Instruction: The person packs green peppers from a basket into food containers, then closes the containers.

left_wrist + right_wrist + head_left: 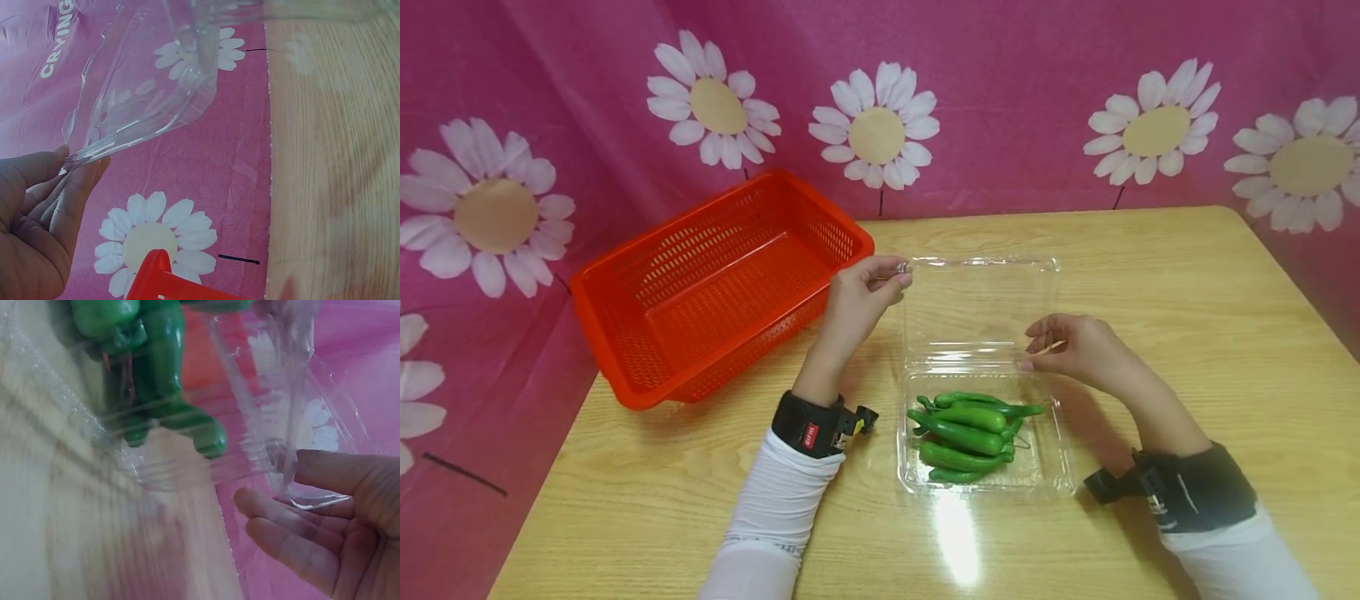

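Observation:
A clear plastic clamshell container point(1060, 467) lies unfolded on the table, its lid point(977, 308) raised toward the back. Several long green chili peppers point(962, 437) are piled in its base; some also show, blurred, in the right wrist view as green peppers point(178, 369). My left hand point(865, 292) pinches the lid's far left corner between thumb and fingers, which the left wrist view shows closely at the lid corner point(84, 159). Beside the lid's right edge, near the hinge, is my right hand point(1082, 346). Its thumb touches the plastic, while its fingers point(294, 550) extend loosely apart.
A red perforated plastic basket point(722, 292) with nothing in it stands at the left, close to my left hand. The wooden table point(1210, 333) meets a pink cloth point(1000, 100) printed with white daisies at the back and left.

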{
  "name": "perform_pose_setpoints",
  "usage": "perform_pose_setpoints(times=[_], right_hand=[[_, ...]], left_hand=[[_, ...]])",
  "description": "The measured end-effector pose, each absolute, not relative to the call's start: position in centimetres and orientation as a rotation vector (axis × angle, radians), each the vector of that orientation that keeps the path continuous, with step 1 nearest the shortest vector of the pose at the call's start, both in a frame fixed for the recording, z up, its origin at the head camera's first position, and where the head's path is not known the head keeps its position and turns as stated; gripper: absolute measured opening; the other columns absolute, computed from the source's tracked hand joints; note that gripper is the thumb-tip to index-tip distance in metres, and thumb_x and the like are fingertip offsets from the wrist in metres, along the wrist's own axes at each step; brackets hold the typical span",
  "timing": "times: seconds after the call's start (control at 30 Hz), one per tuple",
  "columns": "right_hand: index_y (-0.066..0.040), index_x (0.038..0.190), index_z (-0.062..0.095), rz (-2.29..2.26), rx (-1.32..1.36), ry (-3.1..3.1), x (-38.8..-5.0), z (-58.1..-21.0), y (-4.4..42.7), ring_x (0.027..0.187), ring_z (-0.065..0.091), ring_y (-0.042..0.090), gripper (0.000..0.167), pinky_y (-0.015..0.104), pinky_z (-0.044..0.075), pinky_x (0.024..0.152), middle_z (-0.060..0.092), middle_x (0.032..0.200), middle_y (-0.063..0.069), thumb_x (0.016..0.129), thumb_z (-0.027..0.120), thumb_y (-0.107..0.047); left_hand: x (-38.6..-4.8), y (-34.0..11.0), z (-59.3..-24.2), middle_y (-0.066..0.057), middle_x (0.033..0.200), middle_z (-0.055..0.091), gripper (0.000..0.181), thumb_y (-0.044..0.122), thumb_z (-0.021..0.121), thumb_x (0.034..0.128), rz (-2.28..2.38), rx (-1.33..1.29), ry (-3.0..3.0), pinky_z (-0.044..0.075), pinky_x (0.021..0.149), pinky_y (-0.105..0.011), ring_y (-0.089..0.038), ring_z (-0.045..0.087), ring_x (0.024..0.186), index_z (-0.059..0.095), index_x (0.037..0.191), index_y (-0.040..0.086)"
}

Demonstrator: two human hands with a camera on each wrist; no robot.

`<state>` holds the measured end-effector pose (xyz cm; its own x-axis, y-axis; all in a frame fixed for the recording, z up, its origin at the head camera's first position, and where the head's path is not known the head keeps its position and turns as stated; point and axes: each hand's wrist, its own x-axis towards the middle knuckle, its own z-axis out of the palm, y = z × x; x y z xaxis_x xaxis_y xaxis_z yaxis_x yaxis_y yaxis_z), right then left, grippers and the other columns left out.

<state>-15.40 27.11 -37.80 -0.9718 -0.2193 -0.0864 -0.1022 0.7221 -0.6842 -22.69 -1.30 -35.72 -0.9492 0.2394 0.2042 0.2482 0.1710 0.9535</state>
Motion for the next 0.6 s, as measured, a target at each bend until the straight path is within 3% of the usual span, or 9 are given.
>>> perform_pose_setpoints(times=[0.17,0.33,0.43,0.6], right_hand=[[0.005,0.113,0.061,-1.049,-0.261,2.824,-15.5,-36.6,28.4,0.086,0.068,0.025,0.047,0.023,0.051,0.069,0.07,0.094,0.013,0.083,0.072,-0.03],[0.001,0.116,0.062,-1.174,-0.162,2.871,-15.3,-35.1,29.7,0.081,0.066,0.005,0.043,0.016,0.05,0.068,0.07,0.099,0.016,0.087,0.068,-0.03],[0.005,0.116,0.061,-1.354,-0.161,2.818,-15.4,-34.8,29.9,0.078,0.064,-0.004,0.039,0.015,0.051,0.068,0.072,0.094,0.006,0.089,0.065,-0.024],[0.009,0.116,0.059,-1.721,-0.168,2.737,-16.0,-34.7,29.3,0.083,0.065,-0.004,0.033,0.016,0.052,0.071,0.068,0.09,-0.016,0.093,0.059,-0.014]], left_hand=[[-22.6,-1.2,-35.8,-0.012,0.101,0.068,0.028,0.015,0.068,0.0871,-1.965,-0.505,-2.398,0.055,0.075,-0.027,-0.019,0.068,0.086,0.066,0.111,0.001],[-22.4,-1.2,-35.9,-0.012,0.102,0.068,0.028,0.016,0.068,0.0869,-1.975,-0.524,-2.389,0.055,0.076,-0.027,-0.019,0.068,0.088,0.066,0.111,0.001],[-22.2,-1.4,-35.8,-0.011,0.103,0.068,0.027,0.014,0.068,0.0869,-1.96,-0.53,-2.389,0.054,0.076,-0.026,-0.019,0.068,0.088,0.066,0.111,0.002],[-22.2,-1.5,-35.6,-0.011,0.102,0.069,0.025,0.012,0.067,0.0872,-1.913,-0.565,-2.371,0.055,0.076,-0.026,-0.018,0.068,0.084,0.066,0.11,0.001]])
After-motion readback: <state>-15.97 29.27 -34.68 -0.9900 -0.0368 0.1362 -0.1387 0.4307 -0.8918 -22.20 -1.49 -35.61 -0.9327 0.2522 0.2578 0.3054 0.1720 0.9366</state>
